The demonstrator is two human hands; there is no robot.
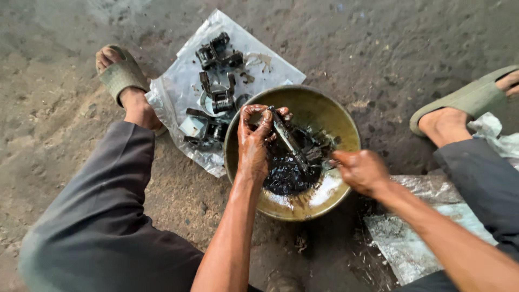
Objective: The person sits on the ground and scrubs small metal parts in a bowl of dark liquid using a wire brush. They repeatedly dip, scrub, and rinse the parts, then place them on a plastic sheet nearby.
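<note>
A: What do the hands hold over the bowl (346, 138)?
B: The left hand (253, 141) is closed on the top end of a dark, oily metal rod (289, 141); the right hand (361, 170) is clenched at the lower end, grip unclear.
A: Handling?
B: Stiff, probably slippery; grip the ends. Beyond the bowl, greasy parts (216, 92) lie on a plastic sheet (184, 86).

bowl inside: crowded; left hand (254, 141), right hand (361, 170) and long dark oily metal part (289, 139) fill the round brass-coloured metal bowl (346, 130).
left of bowl: blocked by clear plastic sheet (178, 86) with black greasy metal parts (219, 97).
far side: bare dirt ground (378, 48), open.
</note>
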